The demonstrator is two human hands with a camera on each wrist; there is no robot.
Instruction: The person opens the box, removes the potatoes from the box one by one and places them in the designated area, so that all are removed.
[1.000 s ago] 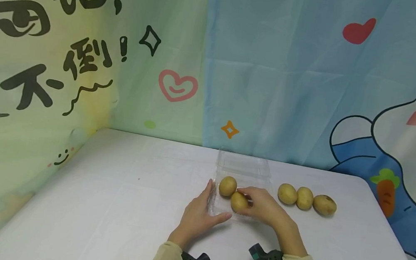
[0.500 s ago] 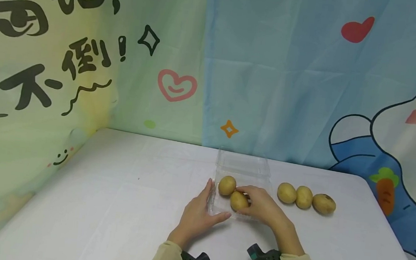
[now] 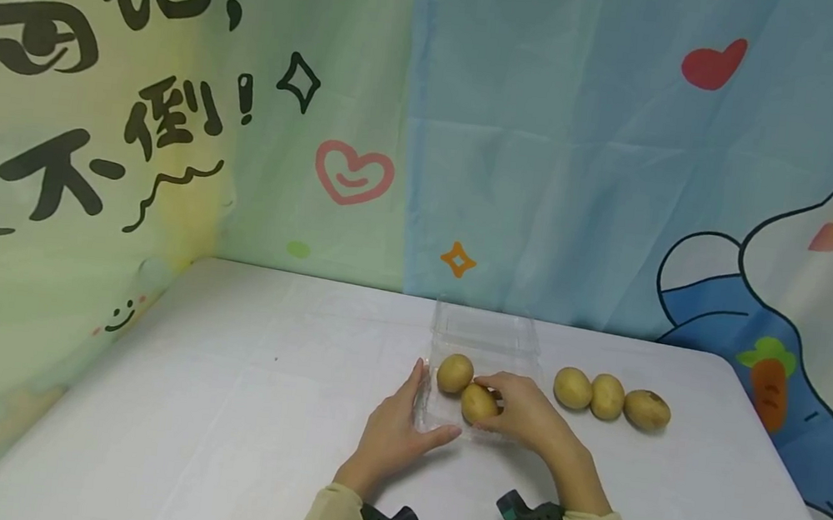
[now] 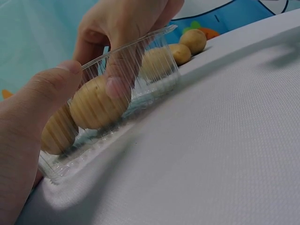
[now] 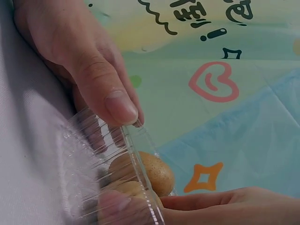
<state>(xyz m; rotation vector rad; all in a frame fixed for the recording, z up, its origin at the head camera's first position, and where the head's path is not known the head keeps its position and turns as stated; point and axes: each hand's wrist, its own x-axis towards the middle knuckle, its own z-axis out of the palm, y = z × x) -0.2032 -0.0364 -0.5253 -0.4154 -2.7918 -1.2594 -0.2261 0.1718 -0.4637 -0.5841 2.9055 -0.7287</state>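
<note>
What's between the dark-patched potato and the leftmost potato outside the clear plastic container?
Just one other potato, on the white tabletop; the head view shows it.

The head view shifts slightly — the red heart (image 3: pixel 713 63), printed carrot (image 3: pixel 768 394) and three loose potatoes (image 3: pixel 607 397) appear a touch further left.

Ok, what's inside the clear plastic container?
One potato, and a second potato pinched by the right hand, which covers part of it and some of the container.
</note>
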